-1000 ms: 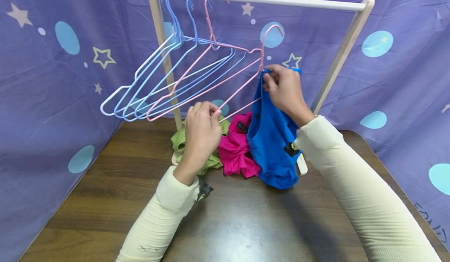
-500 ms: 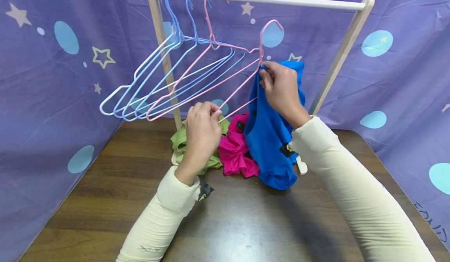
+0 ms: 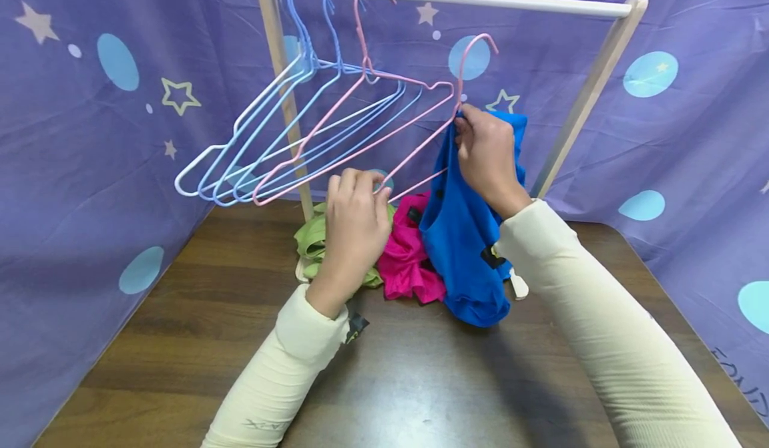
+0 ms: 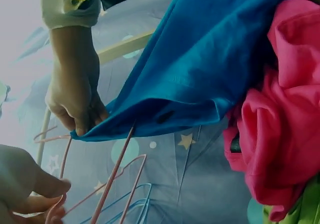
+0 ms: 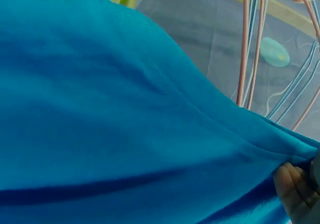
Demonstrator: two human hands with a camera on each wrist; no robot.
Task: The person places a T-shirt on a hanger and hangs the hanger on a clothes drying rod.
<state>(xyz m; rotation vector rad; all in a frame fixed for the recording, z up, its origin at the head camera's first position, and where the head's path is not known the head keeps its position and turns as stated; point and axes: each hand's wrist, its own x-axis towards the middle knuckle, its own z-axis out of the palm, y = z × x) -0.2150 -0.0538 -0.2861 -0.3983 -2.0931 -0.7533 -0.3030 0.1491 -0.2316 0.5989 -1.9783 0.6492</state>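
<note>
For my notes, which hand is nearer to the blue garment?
Right: the right hand pinches the blue garment; the left hand, apart from it, holds a pink hanger.

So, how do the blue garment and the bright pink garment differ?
The blue garment is held up by its edge, while the bright pink garment lies crumpled. A pink hanger reaches into the blue garment; none shows in the bright pink garment. Both are cloth with a small dark patch.

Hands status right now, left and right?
Left hand: closed, pinching the lower end of the off-rail pink hanger.
Right hand: closed, pinching the blue garment's edge.
</note>
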